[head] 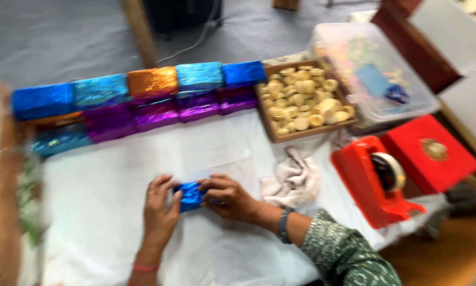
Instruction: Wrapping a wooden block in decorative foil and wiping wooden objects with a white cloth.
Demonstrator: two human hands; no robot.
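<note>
I have a small blue shiny packet in the middle of the white worktop, close to me. My left hand is on its left end and my right hand is on its right end. My fingers are curled in and press on the foil, so both hands hold it. I think it is light and the foil is thin, slippery and easy to crumple, so the ends are the best place to hold. Far from me is a row of shiny wrapped blocks, blue, orange and purple. To the right are a tray of round pale pieces, a soft cloth and a red tape holder.
</note>
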